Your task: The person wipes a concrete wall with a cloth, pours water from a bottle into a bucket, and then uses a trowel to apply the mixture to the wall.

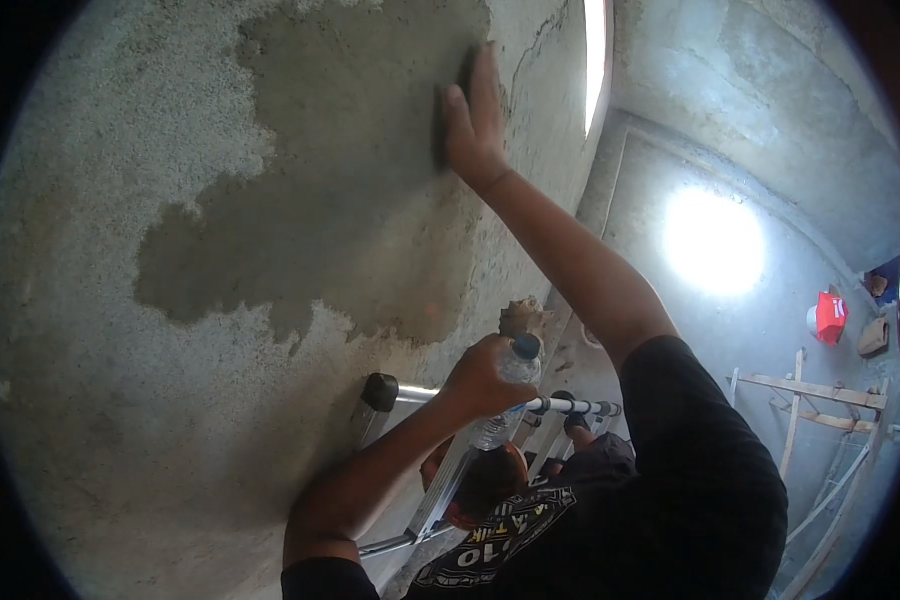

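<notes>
My left hand (478, 382) is wrapped round a clear plastic bottle (492, 430) with a dark cap, held upright in the view just above a metal ladder. My right hand (478, 125) is raised against the rough grey wall (80, 400), its fingers stretched out and the thumb apart. It lies near the right edge of a large dark, damp-looking patch (340, 190) on that wall. Nothing shows in my right hand, though its palm is hidden.
The aluminium ladder (442, 495) stands close below my left hand. A round orange-rimmed object (517, 462) is partly hidden behind it. A broken spot (523, 317) marks the wall. At the right are a red item (829, 318) and a wooden frame (815, 389).
</notes>
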Motion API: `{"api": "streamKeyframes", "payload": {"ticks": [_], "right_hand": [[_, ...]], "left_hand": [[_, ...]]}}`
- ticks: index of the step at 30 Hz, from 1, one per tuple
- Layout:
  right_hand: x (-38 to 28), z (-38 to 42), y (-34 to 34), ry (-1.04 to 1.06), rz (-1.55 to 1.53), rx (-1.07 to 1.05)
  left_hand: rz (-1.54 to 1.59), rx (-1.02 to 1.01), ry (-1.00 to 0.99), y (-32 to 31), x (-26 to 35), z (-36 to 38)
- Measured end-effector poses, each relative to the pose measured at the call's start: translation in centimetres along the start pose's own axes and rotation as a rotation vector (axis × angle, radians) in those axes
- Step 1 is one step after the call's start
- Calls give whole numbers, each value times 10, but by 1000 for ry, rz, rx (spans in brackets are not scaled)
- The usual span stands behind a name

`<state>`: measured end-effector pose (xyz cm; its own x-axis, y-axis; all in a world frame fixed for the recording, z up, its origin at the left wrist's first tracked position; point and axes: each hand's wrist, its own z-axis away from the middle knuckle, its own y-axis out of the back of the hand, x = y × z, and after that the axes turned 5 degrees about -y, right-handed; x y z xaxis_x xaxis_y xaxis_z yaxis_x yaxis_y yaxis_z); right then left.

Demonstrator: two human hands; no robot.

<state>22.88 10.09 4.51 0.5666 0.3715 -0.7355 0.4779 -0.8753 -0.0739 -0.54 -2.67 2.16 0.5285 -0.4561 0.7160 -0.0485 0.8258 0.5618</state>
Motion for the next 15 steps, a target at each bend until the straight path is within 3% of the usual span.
{"api": "streamKeyframes", "payload": {"ticks": [11, 15], "right_hand": [[12, 12, 6, -13, 62, -53], [-15, -25, 6, 124, 19, 28]], "left_hand": [[-7, -6, 26, -2, -5, -2], [-31, 60, 12, -9, -13, -2]]}}
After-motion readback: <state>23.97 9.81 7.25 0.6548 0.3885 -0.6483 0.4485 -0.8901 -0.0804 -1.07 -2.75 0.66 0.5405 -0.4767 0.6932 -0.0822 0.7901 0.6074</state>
